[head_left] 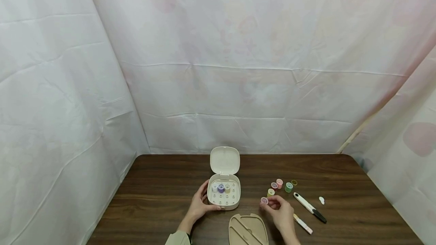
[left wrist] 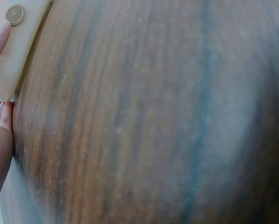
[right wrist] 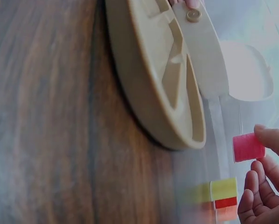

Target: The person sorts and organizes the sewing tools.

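My left hand [head_left: 197,205] grips a cream sewing box [head_left: 223,207] by its left side, the thumb along its front. Its lid [head_left: 225,160] stands raised at the back. Inside, white [head_left: 214,188], purple [head_left: 221,188] and cream [head_left: 227,188] thread spools sit on pegs, other pegs being bare. To the right of the box, my right hand [head_left: 282,213] pinches a pink thread spool [right wrist: 249,147] between thumb and fingers. Beyond that hand are loose yellow [head_left: 270,192], red [head_left: 274,185], light pink [head_left: 279,183] and green [head_left: 288,187] spools.
A beige compartment tray [right wrist: 139,84] lies between the hands, near the front. Right of the right hand lie a white tool with a black end [head_left: 309,207], a slim white stick [head_left: 303,224] and a small white piece [head_left: 321,200]. A yellowish ring [head_left: 294,182] lies by the green spool.
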`<state>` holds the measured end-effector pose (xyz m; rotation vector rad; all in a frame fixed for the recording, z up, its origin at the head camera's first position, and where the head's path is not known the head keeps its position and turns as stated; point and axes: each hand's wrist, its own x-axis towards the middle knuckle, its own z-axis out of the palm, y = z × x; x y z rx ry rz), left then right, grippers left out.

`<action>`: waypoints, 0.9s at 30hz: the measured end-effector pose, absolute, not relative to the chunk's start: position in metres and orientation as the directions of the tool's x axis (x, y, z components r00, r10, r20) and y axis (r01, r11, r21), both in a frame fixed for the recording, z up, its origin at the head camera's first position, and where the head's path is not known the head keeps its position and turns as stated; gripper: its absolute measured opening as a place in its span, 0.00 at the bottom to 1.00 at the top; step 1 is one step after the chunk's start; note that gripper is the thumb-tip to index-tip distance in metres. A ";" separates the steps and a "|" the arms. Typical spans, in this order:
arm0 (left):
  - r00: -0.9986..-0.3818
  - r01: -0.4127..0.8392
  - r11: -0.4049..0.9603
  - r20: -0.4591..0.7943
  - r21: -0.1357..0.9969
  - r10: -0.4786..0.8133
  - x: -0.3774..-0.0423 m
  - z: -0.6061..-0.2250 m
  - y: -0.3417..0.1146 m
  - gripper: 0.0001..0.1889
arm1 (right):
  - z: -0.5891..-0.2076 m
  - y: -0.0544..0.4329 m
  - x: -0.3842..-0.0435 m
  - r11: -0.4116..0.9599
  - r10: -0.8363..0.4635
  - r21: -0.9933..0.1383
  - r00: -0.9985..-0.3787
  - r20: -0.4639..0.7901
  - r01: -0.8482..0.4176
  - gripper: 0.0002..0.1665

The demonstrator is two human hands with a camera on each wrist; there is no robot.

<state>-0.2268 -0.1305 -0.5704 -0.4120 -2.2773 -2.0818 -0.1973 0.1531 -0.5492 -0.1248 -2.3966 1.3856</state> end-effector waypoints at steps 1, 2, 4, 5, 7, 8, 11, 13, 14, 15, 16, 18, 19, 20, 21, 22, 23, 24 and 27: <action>-0.965 0.210 0.073 0.195 0.975 0.176 -0.226 -0.568 -0.130 0.53 | -0.548 0.152 -0.197 0.508 0.249 -0.853 -0.928 0.276 -0.118 0.14; -0.965 0.210 0.073 0.194 0.975 0.176 -0.225 -0.567 -0.130 0.52 | -0.547 0.150 -0.198 0.503 0.241 -0.854 -0.929 0.282 -0.129 0.14; -0.966 0.205 0.074 0.189 0.976 0.178 -0.224 -0.564 -0.130 0.52 | -0.546 0.148 -0.198 0.495 0.227 -0.857 -0.932 0.283 -0.139 0.14; -0.966 0.203 0.074 0.187 0.976 0.180 -0.224 -0.564 -0.130 0.53 | -0.545 0.146 -0.198 0.491 0.221 -0.860 -0.934 0.280 -0.142 0.14; -0.965 0.204 0.071 0.189 0.976 0.182 -0.224 -0.564 -0.130 0.52 | -0.544 0.143 -0.199 0.483 0.210 -0.864 -0.939 0.274 -0.144 0.14; -0.965 0.204 0.071 0.189 0.976 0.180 -0.224 -0.564 -0.130 0.52 | -0.544 0.142 -0.200 0.483 0.203 -0.864 -0.941 0.271 -0.144 0.14; -0.966 0.202 0.071 0.187 0.977 0.178 -0.224 -0.564 -0.130 0.52 | -0.543 0.137 -0.202 0.473 0.187 -0.867 -0.944 0.272 -0.156 0.14; -0.966 0.202 0.072 0.187 0.977 0.177 -0.224 -0.564 -0.130 0.53 | -0.542 0.133 -0.203 0.469 0.175 -0.867 -0.944 0.280 -0.170 0.14; -0.966 0.204 0.071 0.189 0.976 0.176 -0.225 -0.565 -0.130 0.53 | -0.541 0.132 -0.204 0.470 0.168 -0.865 -0.944 0.284 -0.177 0.14; -0.966 0.204 0.071 0.189 0.977 0.176 -0.225 -0.565 -0.129 0.53 | -0.541 0.130 -0.205 0.470 0.161 -0.863 -0.944 0.289 -0.184 0.14; -0.966 0.203 0.072 0.187 0.977 0.176 -0.225 -0.565 -0.129 0.53 | -0.540 0.129 -0.206 0.470 0.156 -0.862 -0.944 0.292 -0.189 0.14; -0.967 0.201 0.075 0.185 0.977 0.175 -0.225 -0.566 -0.129 0.53 | -0.538 0.126 -0.208 0.469 0.143 -0.860 -0.944 0.298 -0.201 0.14; -0.967 0.199 0.078 0.183 0.977 0.175 -0.225 -0.566 -0.129 0.53 | -0.538 0.125 -0.208 0.466 0.138 -0.860 -0.943 0.302 -0.207 0.14; -0.968 0.198 0.082 0.182 0.977 0.175 -0.226 -0.566 -0.130 0.53 | -0.537 0.124 -0.209 0.463 0.134 -0.862 -0.944 0.301 -0.209 0.14; -0.968 0.197 0.085 0.180 0.977 0.175 -0.226 -0.566 -0.130 0.53 | -0.536 0.122 -0.210 0.456 0.130 -0.865 -0.945 0.300 -0.212 0.13; -0.969 0.195 0.089 0.178 0.977 0.174 -0.226 -0.566 -0.130 0.53 | -0.536 0.121 -0.211 0.452 0.124 -0.865 -0.945 0.303 -0.218 0.13; -0.969 0.195 0.091 0.177 0.977 0.174 -0.226 -0.567 -0.130 0.53 | -0.535 0.120 -0.212 0.447 0.120 -0.867 -0.945 0.303 -0.222 0.13; -0.969 0.194 0.092 0.176 0.977 0.175 -0.226 -0.567 -0.130 0.53 | -0.535 0.119 -0.213 0.444 0.115 -0.867 -0.945 0.306 -0.226 0.13; -0.969 0.193 0.090 0.175 0.977 0.175 -0.226 -0.567 -0.130 0.53 | -0.534 0.115 -0.215 0.435 0.099 -0.865 -0.941 0.323 -0.251 0.13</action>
